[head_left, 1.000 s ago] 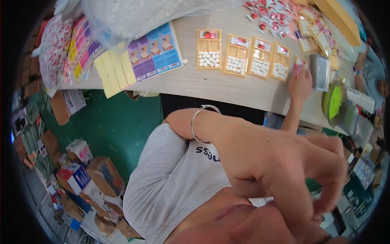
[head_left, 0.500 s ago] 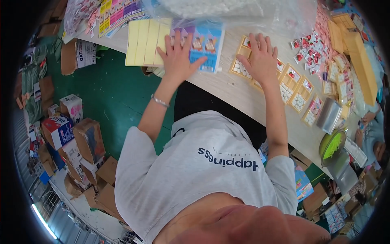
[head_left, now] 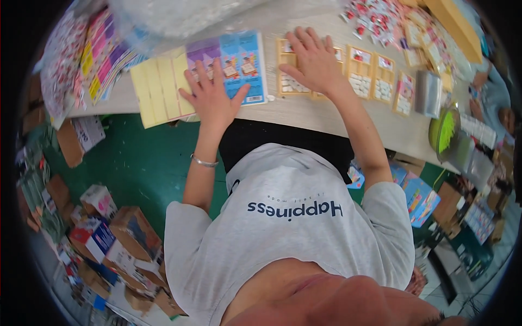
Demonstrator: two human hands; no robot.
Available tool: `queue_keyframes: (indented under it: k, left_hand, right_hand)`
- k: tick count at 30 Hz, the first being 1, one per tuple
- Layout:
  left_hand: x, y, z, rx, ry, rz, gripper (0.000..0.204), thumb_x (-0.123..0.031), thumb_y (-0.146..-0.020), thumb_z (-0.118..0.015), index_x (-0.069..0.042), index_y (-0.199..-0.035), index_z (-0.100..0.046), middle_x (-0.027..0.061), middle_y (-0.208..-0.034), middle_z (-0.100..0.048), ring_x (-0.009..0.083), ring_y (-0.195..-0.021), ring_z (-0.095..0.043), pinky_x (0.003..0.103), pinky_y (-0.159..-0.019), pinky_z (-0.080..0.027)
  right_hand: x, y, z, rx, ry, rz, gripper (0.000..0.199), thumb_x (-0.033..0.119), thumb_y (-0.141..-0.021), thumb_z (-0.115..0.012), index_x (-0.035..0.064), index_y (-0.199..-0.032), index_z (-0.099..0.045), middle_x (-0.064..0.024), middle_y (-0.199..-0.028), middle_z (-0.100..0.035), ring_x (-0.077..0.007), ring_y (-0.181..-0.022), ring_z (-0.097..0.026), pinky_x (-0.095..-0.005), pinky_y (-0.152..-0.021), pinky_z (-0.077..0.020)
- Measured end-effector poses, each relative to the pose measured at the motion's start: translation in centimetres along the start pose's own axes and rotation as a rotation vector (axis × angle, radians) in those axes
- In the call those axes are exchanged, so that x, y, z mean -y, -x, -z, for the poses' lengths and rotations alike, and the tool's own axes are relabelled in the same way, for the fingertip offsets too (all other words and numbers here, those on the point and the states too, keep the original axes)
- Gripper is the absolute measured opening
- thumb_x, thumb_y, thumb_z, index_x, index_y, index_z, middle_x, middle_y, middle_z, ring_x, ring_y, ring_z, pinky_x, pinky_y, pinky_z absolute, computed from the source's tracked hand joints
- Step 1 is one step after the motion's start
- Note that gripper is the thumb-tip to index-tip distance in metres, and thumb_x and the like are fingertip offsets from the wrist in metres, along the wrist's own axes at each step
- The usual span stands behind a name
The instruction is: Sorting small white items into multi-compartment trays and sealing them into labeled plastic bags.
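Observation:
My left hand [head_left: 211,103] lies flat with spread fingers on printed card sheets in purple and blue [head_left: 251,70], its fingertips on the purple part. Pale yellow strips [head_left: 157,89] sit to its left, by the table's near edge. My right hand [head_left: 315,62] rests, fingers stretched out, over a row of small yellow trays and covers part of them. Below its thumb, one tray [head_left: 294,86] shows small white pieces. Further right stand trays [head_left: 360,76] with white pieces and a strawberry-printed sachet each. Neither hand grips anything.
A big clear plastic bag [head_left: 179,24] of white pieces bulges at the far side. Red-and-white sachets [head_left: 372,22] lie in a heap at the far right. A metal box [head_left: 428,93] and a bowl with bright green contents [head_left: 445,130] stand right. Cardboard boxes [head_left: 133,231] crowd the floor left.
The view has turned, so the table edge runs more level. Both hands keep their places, the left on the card sheets and the right over the trays.

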State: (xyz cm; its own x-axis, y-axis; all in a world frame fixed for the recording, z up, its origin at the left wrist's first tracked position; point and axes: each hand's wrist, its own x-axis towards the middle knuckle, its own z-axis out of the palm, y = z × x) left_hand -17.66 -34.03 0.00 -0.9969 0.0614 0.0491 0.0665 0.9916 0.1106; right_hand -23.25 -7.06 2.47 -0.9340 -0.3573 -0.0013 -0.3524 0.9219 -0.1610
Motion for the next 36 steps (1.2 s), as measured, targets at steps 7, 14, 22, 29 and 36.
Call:
queue_keyframes:
  k: [7, 14, 22, 29, 36]
  left_hand:
    - [-2.3, -1.2, 0.7, -0.131, 0.138, -0.141, 0.080, -0.050, -0.093, -0.067, -0.010, -0.155, -0.039, 0.0234, -0.161, -0.031, 0.0529, -0.146, -0.024, 0.076, -0.111, -0.017]
    - [-12.0, -4.5, 0.3, 0.086, 0.289, -0.601, 0.080, -0.043, -0.093, -0.067, -0.009, -0.158, -0.033, 0.0107, -0.166, -0.028, 0.0385, -0.153, -0.022, 0.066, -0.118, -0.020]
    - [-13.9, -4.7, -0.7, 0.121, 0.178, -0.599, 0.086, -0.046, -0.092, -0.067, -0.006, -0.158, -0.030, 0.0125, -0.166, -0.027, 0.0396, -0.153, -0.021, 0.065, -0.119, -0.021]
    - [-14.3, -5.1, 0.6, 0.137, 0.188, -0.607, 0.081, -0.042, -0.094, -0.065, -0.007, -0.158, -0.030, 0.0175, -0.166, -0.024, 0.0425, -0.152, -0.020, 0.064, -0.119, -0.020]
    - [-14.5, -3.3, 4.3, 0.084, 0.446, -0.589, 0.075, -0.042, -0.097, -0.061, -0.007, -0.157, -0.033, 0.0221, -0.163, -0.028, 0.0439, -0.150, -0.024, 0.057, -0.121, -0.021]
  right_hand:
    - [-6.5, 8.4, 5.7, -0.448, -0.191, -0.228, 0.058, 0.022, -0.095, -0.067, 0.0028, -0.147, -0.047, -0.0192, -0.146, -0.052, -0.0371, -0.133, -0.049, -0.0475, -0.111, -0.0391]
    - [-25.1, 22.2, 9.4, -0.659, 0.227, -0.794, 0.029, 0.024, -0.088, -0.073, 0.0095, -0.112, -0.075, -0.0120, -0.103, -0.073, -0.0340, -0.094, -0.068, -0.0395, -0.081, -0.0531]
    - [-28.2, 22.5, 9.4, -0.371, -0.151, -0.841, 0.026, 0.035, -0.084, -0.075, 0.0115, -0.094, -0.081, -0.0094, -0.079, -0.075, -0.0252, -0.070, -0.071, -0.0357, -0.066, -0.0550]
    - [-29.5, 22.7, 9.0, -0.442, -0.798, -0.998, 0.022, 0.021, -0.089, -0.078, 0.0008, -0.096, -0.079, 0.0029, -0.070, -0.063, -0.0040, -0.063, -0.056, -0.0201, -0.052, -0.0392]
    - [-31.2, 22.9, 9.5, -0.349, -0.891, -1.051, 0.023, 0.022, -0.089, -0.079, 0.0014, -0.098, -0.079, 0.0030, -0.073, -0.065, -0.0033, -0.062, -0.055, -0.0186, -0.053, -0.0394]
